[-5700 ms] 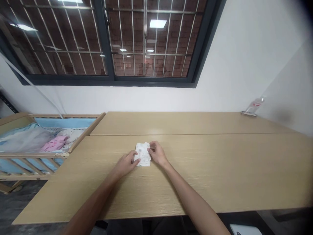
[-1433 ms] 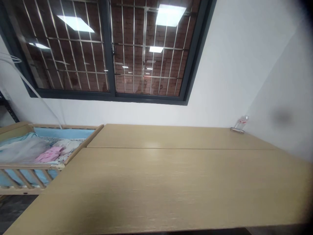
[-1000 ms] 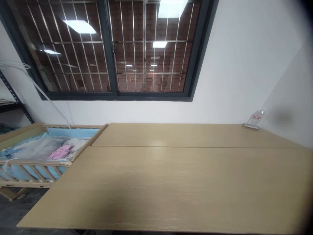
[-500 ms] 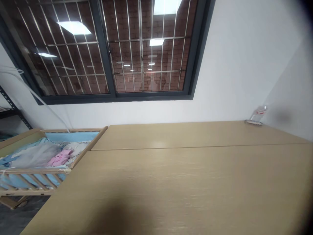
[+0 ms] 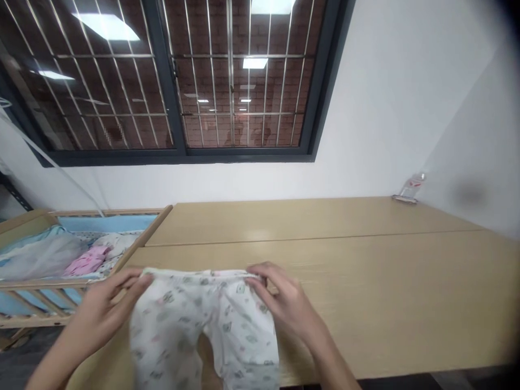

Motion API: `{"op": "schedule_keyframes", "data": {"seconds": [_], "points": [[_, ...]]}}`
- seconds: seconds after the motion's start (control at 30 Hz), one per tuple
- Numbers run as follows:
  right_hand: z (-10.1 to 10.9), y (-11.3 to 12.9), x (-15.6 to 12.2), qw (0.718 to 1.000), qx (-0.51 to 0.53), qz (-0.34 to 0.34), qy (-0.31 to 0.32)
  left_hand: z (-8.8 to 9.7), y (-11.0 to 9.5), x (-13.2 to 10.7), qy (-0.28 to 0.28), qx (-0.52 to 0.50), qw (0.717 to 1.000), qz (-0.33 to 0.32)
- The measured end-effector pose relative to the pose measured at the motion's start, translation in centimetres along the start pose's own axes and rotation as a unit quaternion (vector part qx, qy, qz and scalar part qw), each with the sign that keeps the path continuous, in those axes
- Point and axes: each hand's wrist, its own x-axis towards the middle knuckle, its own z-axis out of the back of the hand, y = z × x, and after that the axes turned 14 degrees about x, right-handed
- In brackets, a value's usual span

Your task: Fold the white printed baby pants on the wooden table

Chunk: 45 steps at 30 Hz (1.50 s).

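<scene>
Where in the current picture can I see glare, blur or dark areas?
In the head view, bright lights are mirrored in the window and glare lies on the table; same view, the patterned pants look slightly blurred; also there, a dark smudge shows against the right wall.

Pale Print Over Tan

Over the streaky tan table (image 5: 385, 292): white pants (image 5: 211, 303) with green, grey and pink motifs. Left of the table: pale tan crib (image 5: 40, 283), blue lining (image 5: 109, 223), pink cloth (image 5: 87, 260). Behind the table: white wall (image 5: 385, 97), dark grey window frame (image 5: 182, 156).
</scene>
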Motion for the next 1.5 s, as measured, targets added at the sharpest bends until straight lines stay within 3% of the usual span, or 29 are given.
{"op": "schedule_keyframes", "data": {"seconds": [0.13, 0.27, 0.37, 0.5, 0.67, 0.77, 0.87, 0.97, 1.13, 1.3, 1.4, 1.5], "points": [[2.0, -5.7, 1.6, 0.992, -0.072, -0.093, 0.04, -6.2, -2.8, 6.0, 0.072, -0.039, 0.995, -0.065], [2.2, -12.8, 1.8, 0.971, -0.1, -0.204, 0.072, -14.0, -3.2, 8.8, 0.096, 0.039, 0.994, -0.039], [1.3, -17.0, 0.8, 0.96, -0.108, -0.237, 0.097, -18.6, -2.9, 8.7, 0.109, 0.092, 0.99, -0.008], [0.0, -19.5, -1.1, 0.958, -0.161, -0.213, 0.102, -22.2, -2.4, 7.0, 0.07, 0.115, 0.991, -0.003], [-1.2, -19.4, -3.9, 0.948, -0.245, -0.158, 0.13, -25.7, -0.6, 4.2, -0.002, 0.147, 0.972, -0.183], [-1.6, -20.2, -5.3, 0.936, -0.263, -0.173, 0.158, -27.5, 0.7, 3.2, -0.005, 0.183, 0.961, -0.208], [-1.7, -22.0, -5.3, 0.934, -0.262, -0.171, 0.174, -28.5, 1.2, 3.4, -0.007, 0.21, 0.957, -0.2], [-1.5, -24.2, -3.6, 0.935, -0.25, -0.161, 0.194, -28.6, 0.9, 5.0, 0.004, 0.23, 0.958, -0.172], [-1.1, -27.9, 0.1, 0.932, -0.242, -0.168, 0.209, -27.7, -0.3, 8.8, 0.079, 0.24, 0.959, -0.13], [-1.1, -29.8, 1.3, 0.944, -0.212, -0.176, 0.185, -26.3, -1.4, 11.6, 0.103, 0.23, 0.959, -0.128], [-1.1, -30.4, 1.6, 0.964, -0.13, -0.21, 0.094, -24.4, -3.3, 11.6, 0.108, 0.214, 0.963, -0.125], [-0.9, -30.8, 2.5, 0.956, -0.065, -0.28, -0.056, -22.1, -7.2, 8.7, 0.109, 0.189, 0.967, -0.131]]}}
